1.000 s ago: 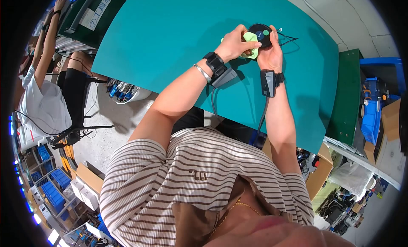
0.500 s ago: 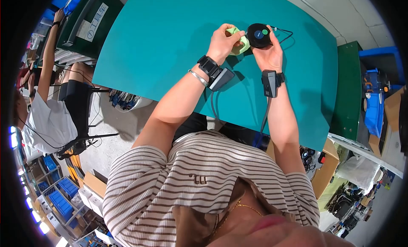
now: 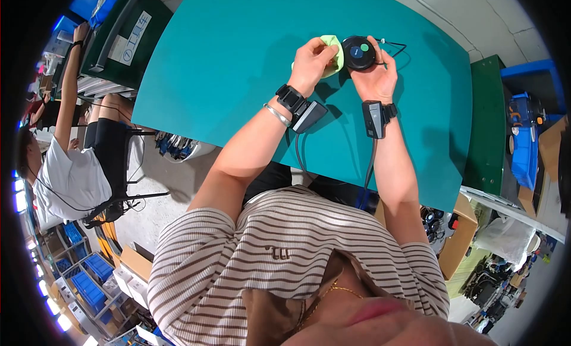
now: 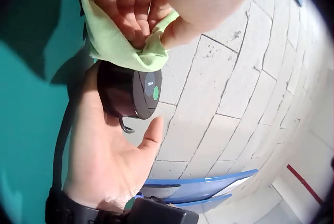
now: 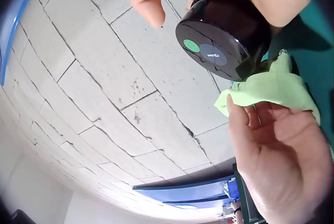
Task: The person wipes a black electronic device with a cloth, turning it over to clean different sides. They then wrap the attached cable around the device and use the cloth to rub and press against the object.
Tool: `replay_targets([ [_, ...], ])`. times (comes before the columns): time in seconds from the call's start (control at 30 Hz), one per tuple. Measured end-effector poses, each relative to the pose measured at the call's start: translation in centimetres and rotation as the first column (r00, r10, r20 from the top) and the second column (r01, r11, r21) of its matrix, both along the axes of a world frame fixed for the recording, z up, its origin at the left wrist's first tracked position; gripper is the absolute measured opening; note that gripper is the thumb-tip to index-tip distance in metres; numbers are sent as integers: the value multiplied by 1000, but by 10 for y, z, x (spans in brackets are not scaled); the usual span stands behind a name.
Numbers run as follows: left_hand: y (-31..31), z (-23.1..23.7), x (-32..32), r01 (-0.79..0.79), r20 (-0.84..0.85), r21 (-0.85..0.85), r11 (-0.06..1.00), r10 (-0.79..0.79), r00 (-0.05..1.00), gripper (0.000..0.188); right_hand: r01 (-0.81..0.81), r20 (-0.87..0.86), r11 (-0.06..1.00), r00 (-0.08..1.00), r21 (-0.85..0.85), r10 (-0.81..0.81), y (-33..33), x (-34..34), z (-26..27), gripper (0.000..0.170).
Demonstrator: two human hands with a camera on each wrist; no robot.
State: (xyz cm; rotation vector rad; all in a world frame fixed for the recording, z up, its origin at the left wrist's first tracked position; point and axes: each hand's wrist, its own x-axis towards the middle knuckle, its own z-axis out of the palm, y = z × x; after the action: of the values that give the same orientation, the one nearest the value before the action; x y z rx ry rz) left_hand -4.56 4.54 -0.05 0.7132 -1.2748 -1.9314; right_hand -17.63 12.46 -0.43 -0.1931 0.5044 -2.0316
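Observation:
In the head view my left hand [image 3: 308, 66] pinches a crumpled pale green cloth [image 3: 333, 44], the thumb pressing it against the fingers. Just right of it, my right hand [image 3: 376, 83] holds a round black device [image 3: 352, 59] with a blue and a green round sticker on its face. The left wrist view has the cloth [image 4: 112, 41] along the upper edge of the device [image 4: 117, 91]; the right thumb stands off it. From the right wrist, the device [image 5: 229, 31] lies beside the cloth [image 5: 276, 88]; whether they touch, I cannot tell.
A black cable with a small white connector [image 3: 382, 41] trails behind the right hand over the green tabletop [image 3: 238, 66]. Left of the table sits another person [image 3: 71, 173] near a dark green cabinet [image 3: 113, 54]. Blue bins [image 3: 523, 161] are at the right.
The cloth, in front of the device's face a second ago, is now at its left side with my left hand. The device has shifted slightly left, and my right thumb has come away from it.

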Motion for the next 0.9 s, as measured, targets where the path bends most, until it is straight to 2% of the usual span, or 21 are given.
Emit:
replay_targets([
  [0.13,-3,-3,-1,-110,-29,-101,989,108,994,18,-10,-8,1000,1000,12,10,0,-1,-2,41],
  [0.2,-7,-6,-1,-249,-66,-142,958,242,968,20,-15,-5,1000,1000,19,15,0,-1,-2,41],
  [0.23,-8,-8,-3,-250,-66,-143,958,243,968,20,-15,-18,999,1000,28,16,0,0,-3,40],
  [0.3,-7,-10,-6,-375,-162,-144,916,352,922,20,-19,-33,999,999,37,20,0,0,-3,40],
  [0.33,-7,-10,-6,-378,-164,-145,914,355,921,20,-21,-63,999,998,48,24,0,1,-2,40],
  [0.4,-7,-9,-5,-335,-150,-260,905,305,940,18,-26,-96,998,995,56,31,0,2,-2,40],
  [0.43,-7,-8,-5,-338,-151,-261,904,308,939,18,-47,-113,998,992,46,52,0,2,-3,39],
  [0.5,-8,-7,-3,-243,-118,-239,940,221,968,17,-71,-132,997,988,36,75,0,2,-5,38],
  [0.57,-9,-7,-4,-259,-160,-203,944,229,960,15,-68,-158,994,984,86,81,-1,3,-7,36],
  [0.63,-9,-5,-2,-224,-68,-323,920,214,974,15,-97,-194,990,974,97,115,-2,3,-8,35],
  [0.67,-8,-6,-2,-225,-65,-321,920,216,974,15,-122,-229,987,963,109,144,-2,4,-9,35],
  [0.73,-9,-9,-3,-180,78,-546,818,264,961,15,-139,-255,983,953,122,167,-1,6,-7,36],
  [0.9,-10,-14,-6,-207,65,-496,843,274,960,14,-179,-313,975,925,134,213,0,4,-11,36],
])
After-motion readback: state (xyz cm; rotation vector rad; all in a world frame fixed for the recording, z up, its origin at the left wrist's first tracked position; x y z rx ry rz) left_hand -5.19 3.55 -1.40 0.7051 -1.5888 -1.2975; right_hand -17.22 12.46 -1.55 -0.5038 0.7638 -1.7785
